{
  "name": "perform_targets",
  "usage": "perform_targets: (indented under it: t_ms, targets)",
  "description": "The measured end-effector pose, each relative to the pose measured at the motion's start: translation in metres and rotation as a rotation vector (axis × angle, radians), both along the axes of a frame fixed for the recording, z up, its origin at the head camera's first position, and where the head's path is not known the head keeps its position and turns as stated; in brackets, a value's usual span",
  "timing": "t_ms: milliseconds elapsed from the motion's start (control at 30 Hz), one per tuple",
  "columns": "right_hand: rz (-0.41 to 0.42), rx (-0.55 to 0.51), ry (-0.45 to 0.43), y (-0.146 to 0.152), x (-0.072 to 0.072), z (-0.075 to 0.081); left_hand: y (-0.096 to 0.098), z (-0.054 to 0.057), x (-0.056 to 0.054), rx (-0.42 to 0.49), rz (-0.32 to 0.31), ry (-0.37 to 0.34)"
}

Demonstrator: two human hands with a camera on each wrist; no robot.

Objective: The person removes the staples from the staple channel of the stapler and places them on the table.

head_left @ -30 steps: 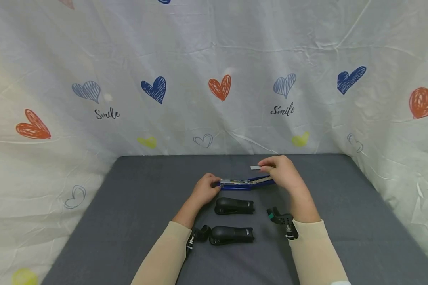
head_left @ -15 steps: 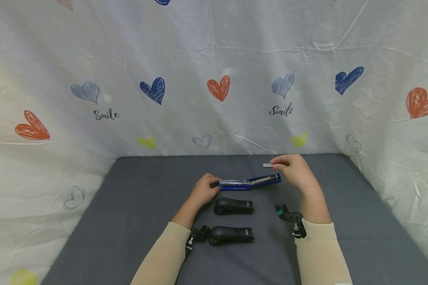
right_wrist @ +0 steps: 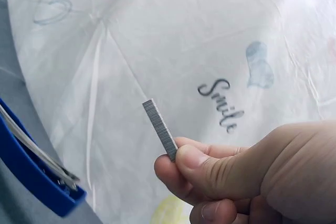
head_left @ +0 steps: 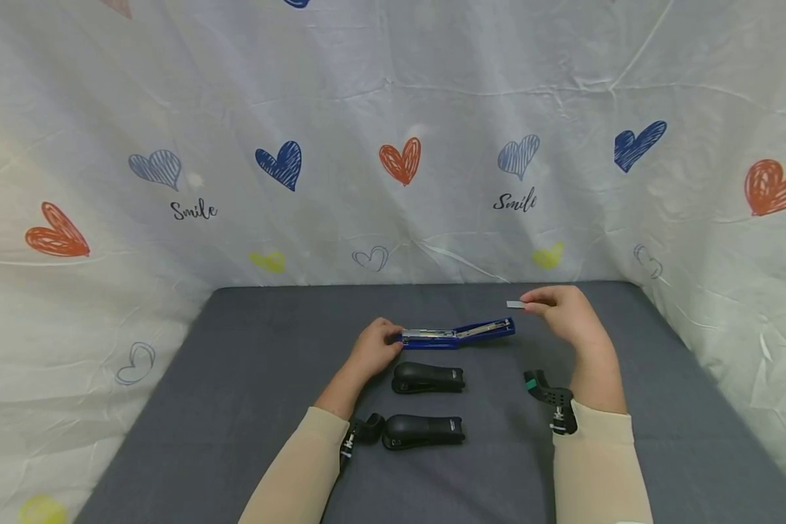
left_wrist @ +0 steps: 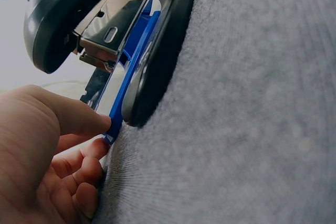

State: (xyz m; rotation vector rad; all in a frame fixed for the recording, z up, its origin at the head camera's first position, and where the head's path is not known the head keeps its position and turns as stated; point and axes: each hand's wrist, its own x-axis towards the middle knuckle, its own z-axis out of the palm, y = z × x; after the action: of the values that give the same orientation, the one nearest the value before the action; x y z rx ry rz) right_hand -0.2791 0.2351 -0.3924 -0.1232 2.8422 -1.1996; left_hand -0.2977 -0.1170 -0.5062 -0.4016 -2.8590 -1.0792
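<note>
A blue stapler (head_left: 432,343) lies opened out on the table, its top arm swung back to the right and its metal tray exposed. My left hand (head_left: 375,349) pinches the stapler's left end between thumb and fingers; the left wrist view shows the thumb on the blue base (left_wrist: 128,80). Up and to the right of the stapler, my right hand (head_left: 566,314) holds a short strip of staples (right_wrist: 159,128) by one end between thumb and index finger. The strip's other end points left, clear of the fingers. In the right wrist view the stapler's blue top arm (right_wrist: 39,169) shows at lower left.
Two black staplers (head_left: 429,378) lie in front of the blue one, one behind the other; the nearer stapler (head_left: 423,431) is beside the left wrist. A grey cloth covers the table (head_left: 268,378). Behind it hangs a white curtain (head_left: 340,87) printed with hearts.
My right hand has moved right with the staple strip, away from the blue stapler, whose top arm now shows fully. The left hand stays on the stapler's left end.
</note>
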Motion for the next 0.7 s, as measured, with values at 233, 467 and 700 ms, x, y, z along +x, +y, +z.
perform_targets:
  t_ms: [233, 467, 700]
  targets:
    - [-0.043, 0.014, -0.039, 0.017, -0.002, -0.011, 0.0, -0.001, -0.001, -0.012, -0.003, -0.004]
    - [-0.062, 0.011, -0.099, 0.031, -0.006, -0.027, 0.0, -0.001, -0.001, -0.001, -0.003, -0.004]
    - [-0.059, 0.02, -0.14, 0.039, -0.016, -0.053, 0.0, -0.002, -0.002, 0.002, 0.002, -0.001]
